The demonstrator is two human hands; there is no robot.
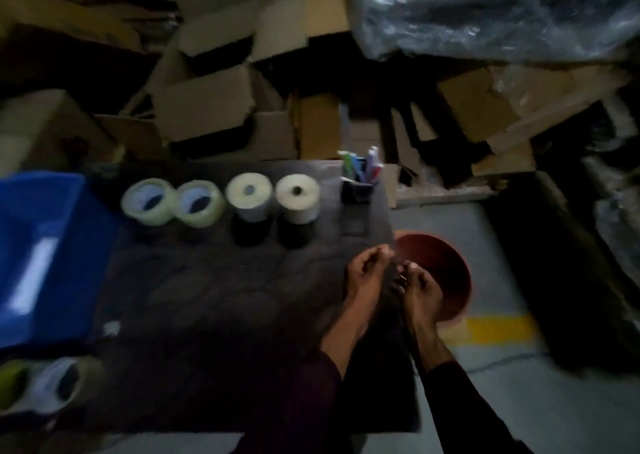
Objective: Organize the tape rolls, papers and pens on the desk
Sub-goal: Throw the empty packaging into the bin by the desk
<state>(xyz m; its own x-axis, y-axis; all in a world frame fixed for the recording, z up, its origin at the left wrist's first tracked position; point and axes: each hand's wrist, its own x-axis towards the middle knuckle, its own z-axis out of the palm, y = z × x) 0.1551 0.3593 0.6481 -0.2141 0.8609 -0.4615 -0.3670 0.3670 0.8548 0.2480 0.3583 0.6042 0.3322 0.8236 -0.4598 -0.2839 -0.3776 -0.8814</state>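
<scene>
A: Four tape rolls stand in a row beyond the hands: two clear rolls (172, 202), then two white rolls (273, 195) nearer the grip. Status: sorted.

B: Pens?

A: The pens (362, 166) are upright in a dark pen holder (356, 190), straight ahead of the left hand (369, 270). Status: sorted.

B: State of each grip?

A: The left hand has its fingers curled with the tips pinched together; the right hand (417, 285) is curled likewise, just beside it, over the desk (207, 298) edge and a red bin (450, 273) on the floor. Blur hides any content, so I cannot tell what, if anything, either holds.

B: Remaining work?

A: One clear roll (60, 384) lies far to the left of the hands, near the front corner, apart from the row. A blue tray (45, 246) with a white sheet (33, 273) inside sits beyond it. Judgement: the task is nearly complete; the stray roll remains.
</scene>
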